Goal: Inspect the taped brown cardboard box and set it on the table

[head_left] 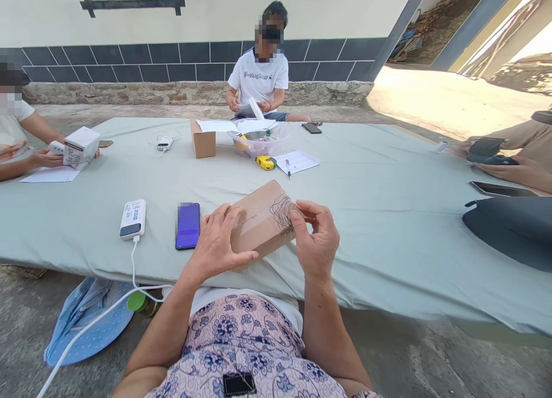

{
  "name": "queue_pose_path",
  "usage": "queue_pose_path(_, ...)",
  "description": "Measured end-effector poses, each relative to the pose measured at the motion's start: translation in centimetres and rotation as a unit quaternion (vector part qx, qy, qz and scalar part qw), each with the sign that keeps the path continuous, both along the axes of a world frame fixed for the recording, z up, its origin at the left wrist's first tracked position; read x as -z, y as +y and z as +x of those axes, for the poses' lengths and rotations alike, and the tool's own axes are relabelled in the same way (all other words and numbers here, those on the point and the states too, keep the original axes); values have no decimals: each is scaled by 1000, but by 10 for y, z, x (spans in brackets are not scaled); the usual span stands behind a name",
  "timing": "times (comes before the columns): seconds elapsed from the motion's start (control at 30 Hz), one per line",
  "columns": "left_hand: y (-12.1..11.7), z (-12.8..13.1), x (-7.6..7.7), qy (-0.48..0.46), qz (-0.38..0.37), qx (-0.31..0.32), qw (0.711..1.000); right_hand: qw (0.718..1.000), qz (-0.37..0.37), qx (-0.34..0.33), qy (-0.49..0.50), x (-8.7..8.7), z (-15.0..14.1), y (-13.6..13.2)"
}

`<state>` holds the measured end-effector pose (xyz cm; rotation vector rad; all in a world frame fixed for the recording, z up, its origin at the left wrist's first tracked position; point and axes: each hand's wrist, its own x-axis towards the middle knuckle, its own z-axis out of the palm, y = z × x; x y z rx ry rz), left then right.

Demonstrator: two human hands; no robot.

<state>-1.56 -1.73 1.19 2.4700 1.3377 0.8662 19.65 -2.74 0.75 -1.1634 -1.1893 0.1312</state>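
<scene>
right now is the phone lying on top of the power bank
No, the phone lies flat on the table cover beside the power bank, apart from it.

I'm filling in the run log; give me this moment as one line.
left hand: grips cardboard box | right hand: pinches box's scribbled end | box: tilted over green cloth | near: phone, power bank
</scene>
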Motion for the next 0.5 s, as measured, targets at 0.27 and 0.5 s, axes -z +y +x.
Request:
queue_pose_path(0.27,1,17,10,0,189,-28,982,997,-12,3,79,1,3,1)
queue_pose_path(0.5,9,33,40,13,266,-13,964,995,-37,20,89,0,12,6)
